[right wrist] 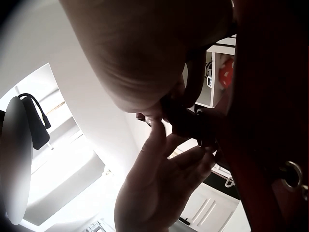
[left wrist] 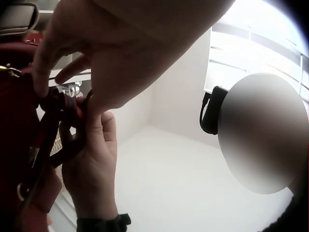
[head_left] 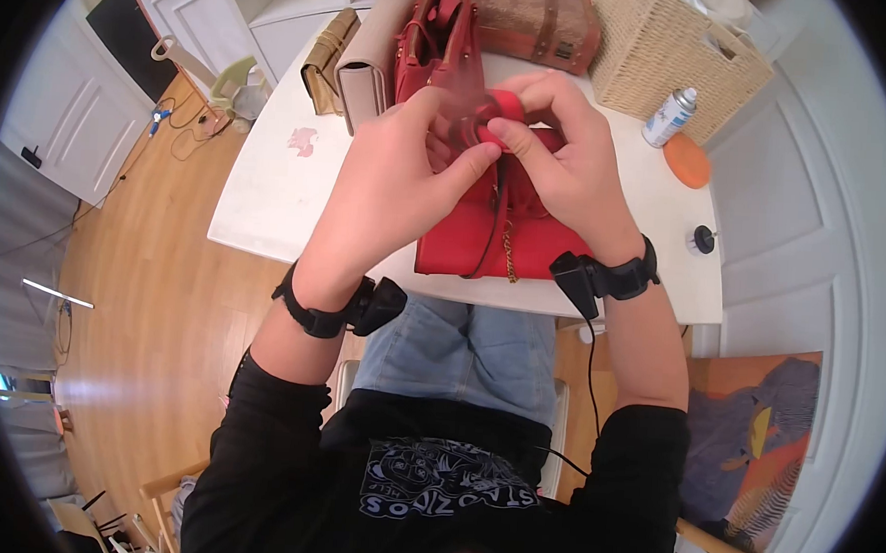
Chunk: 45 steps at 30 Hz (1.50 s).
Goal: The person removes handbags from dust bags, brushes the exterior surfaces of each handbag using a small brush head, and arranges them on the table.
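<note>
A red handbag with a gold chain and a thin dark cord on its front is at the table's near edge. Above it, both hands meet at the bag's red handle. My left hand pinches a band of it between thumb and fingers, partly hidden behind the hand. From the other side my right hand grips the handle, thumb on the near face. The left wrist view has the dark red handle bunched between both hands; in the right wrist view it is in deep shadow.
Behind stand a second red handbag, a beige bag, a gold-brown bag and a brown case. A woven basket, spray can, orange sponge pad and small black-topped jar line the right side.
</note>
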{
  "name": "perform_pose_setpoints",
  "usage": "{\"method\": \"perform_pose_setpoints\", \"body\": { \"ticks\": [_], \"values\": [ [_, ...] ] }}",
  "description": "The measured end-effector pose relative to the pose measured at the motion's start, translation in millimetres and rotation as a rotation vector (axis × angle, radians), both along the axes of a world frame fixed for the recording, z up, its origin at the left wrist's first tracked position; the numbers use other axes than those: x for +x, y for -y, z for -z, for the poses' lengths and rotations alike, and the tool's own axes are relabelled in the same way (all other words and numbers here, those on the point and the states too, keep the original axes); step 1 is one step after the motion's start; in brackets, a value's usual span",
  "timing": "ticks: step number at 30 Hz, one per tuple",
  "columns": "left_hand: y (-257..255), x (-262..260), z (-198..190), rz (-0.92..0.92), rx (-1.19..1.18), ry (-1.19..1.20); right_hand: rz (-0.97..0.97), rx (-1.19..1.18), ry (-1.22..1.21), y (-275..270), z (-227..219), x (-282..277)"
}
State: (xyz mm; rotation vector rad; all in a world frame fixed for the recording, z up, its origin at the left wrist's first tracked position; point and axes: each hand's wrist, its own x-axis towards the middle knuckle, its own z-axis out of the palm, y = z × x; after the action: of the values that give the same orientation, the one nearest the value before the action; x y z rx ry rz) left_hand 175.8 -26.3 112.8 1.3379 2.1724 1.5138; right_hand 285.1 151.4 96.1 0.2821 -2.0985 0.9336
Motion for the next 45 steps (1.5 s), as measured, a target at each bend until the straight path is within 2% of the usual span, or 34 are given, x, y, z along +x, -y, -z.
{"method": "perform_pose_setpoints", "body": {
  "ticks": [2, 6, 9, 12, 14, 17, 21, 27, 29, 30, 32, 36, 38, 43, 45],
  "values": [
    [-5, -8, 5, 0.053, -0.021, -0.111, -0.065, -0.294, 0.039, 7, 0, 1],
    [-11, -16, 16, 0.084, -0.002, 0.024, -0.097, -0.398, 0.003, 1, 14, -2],
    [-15, -17, 23, 0.097, 0.114, 0.158, -0.085, -0.415, 0.009, -2, 14, -1],
    [-18, -11, 21, 0.040, 0.164, 0.189, -0.015, -0.305, 0.021, -5, 14, -2],
    [-19, -9, 16, 0.003, 0.173, 0.167, 0.106, 0.003, -0.066, -3, 9, -2],
    [-19, -20, 17, -0.014, 0.109, 0.147, 0.123, 0.063, 0.007, -2, 7, 4],
    [-15, -36, 17, 0.046, 0.122, 0.244, 0.137, 0.248, -0.079, 5, 3, 2],
    [-20, -30, 15, 0.012, 0.203, 0.220, 0.125, 0.250, -0.047, 3, 6, 0],
    [-20, -34, 17, 0.073, 0.206, 0.369, 0.155, 0.257, -0.025, 7, 2, 4],
    [-20, -36, 18, 0.072, 0.207, 0.370, 0.181, 0.268, -0.009, 8, -1, 5],
    [-21, -36, 20, 0.116, 0.290, 0.488, 0.163, 0.267, -0.010, 9, -2, 5],
    [-25, -28, 23, 0.126, 0.350, 0.446, 0.177, 0.280, 0.048, 7, -8, 11],
    [-28, -24, 30, 0.185, 0.506, 0.412, 0.168, 0.277, 0.082, 6, -16, 15],
    [-22, -27, 34, 0.275, 0.526, 0.501, 0.152, 0.286, 0.130, 7, -18, 16],
    [-21, -30, 37, 0.308, 0.528, 0.522, 0.220, 0.354, 0.089, 7, -11, 12]
  ]
}}
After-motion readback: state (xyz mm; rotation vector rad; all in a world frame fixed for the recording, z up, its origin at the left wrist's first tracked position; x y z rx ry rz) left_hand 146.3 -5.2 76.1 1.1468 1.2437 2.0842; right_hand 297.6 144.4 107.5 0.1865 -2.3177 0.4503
